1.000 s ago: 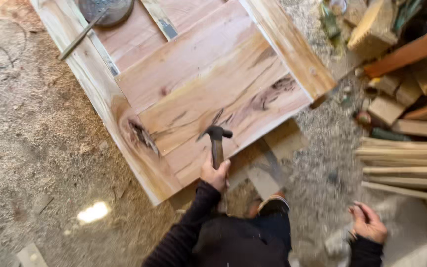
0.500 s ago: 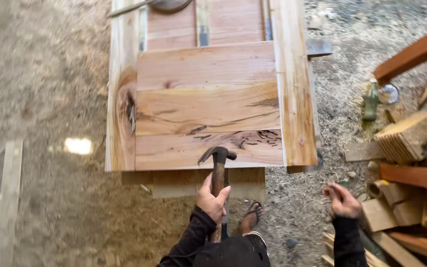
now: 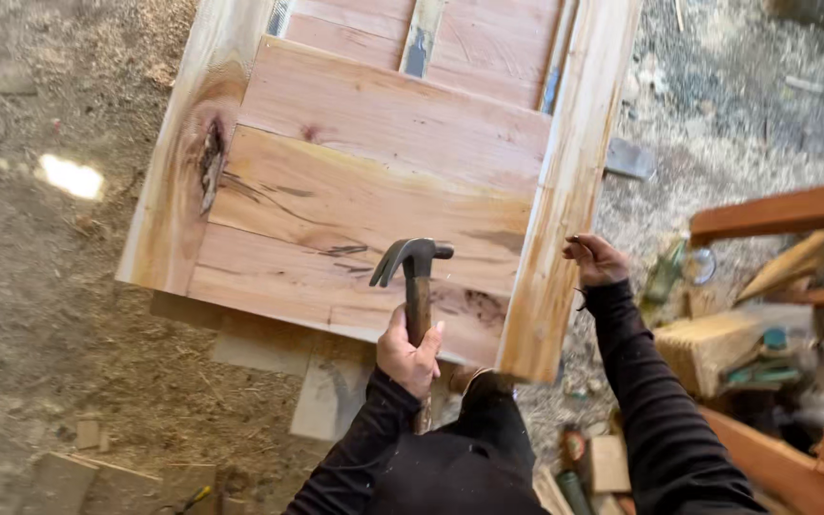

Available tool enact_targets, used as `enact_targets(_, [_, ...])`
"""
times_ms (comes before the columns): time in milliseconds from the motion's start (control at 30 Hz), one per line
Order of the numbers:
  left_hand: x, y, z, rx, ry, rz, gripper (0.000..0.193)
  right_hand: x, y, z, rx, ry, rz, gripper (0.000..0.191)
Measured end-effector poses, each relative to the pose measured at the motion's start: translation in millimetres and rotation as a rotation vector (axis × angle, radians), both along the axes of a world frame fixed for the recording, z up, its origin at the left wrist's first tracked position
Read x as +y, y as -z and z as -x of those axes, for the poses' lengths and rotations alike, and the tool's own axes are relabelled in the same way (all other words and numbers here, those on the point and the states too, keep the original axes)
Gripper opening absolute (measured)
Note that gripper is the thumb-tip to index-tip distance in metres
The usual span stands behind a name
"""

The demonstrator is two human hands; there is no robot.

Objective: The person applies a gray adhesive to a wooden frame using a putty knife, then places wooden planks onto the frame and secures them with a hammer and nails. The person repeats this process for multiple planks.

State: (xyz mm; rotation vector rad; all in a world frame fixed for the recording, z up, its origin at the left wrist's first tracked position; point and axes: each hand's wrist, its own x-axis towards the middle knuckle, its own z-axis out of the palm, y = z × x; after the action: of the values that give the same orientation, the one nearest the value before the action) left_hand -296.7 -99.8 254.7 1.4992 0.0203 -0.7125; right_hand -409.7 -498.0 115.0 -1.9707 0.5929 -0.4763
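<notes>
Bare hands (image 3: 410, 355), long black sleeves (image 3: 639, 381), dark clothing below.

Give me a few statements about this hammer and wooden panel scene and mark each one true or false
1. The left hand grips a claw hammer by its handle. True.
2. The hammer head rests over bare ground. False: it is over the wooden panel.
3. The right hand is at the panel's right side rail. True.
4. The right hand holds a saw. False: at most something small is pinched in its fingers.
5. The panel lies on a tiled floor. False: the ground is strewn with sawdust.
</notes>
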Motion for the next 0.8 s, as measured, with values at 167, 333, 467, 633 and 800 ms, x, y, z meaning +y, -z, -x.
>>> enact_targets(167, [-92, 14, -16, -0.333, -0.071, -0.095, 0.041, -59, 16, -105, 0.074, -0.269, 0.239, 0.006])
enact_targets(333, [-173, 51, -11, -0.376, -0.155, -0.235, 0.061, -91, 55, -163, -0.034, -0.545, 0.318, 0.014])
enact_targets(467, [-209, 58, -9, -0.281, -0.159, -0.289, 0.073, -93, 72, -175, -0.197, -0.633, 0.463, 0.022])
enact_targets(633, [-222, 48, -20, -0.336, -0.164, -0.372, 0.076, -90, 71, -177, -0.176, -0.616, 0.459, 0.026])
enact_targets(800, [-244, 38, -22, -0.552, -0.284, -0.326, 0.071, -90, 66, -178, -0.190, -0.636, 0.464, 0.025])
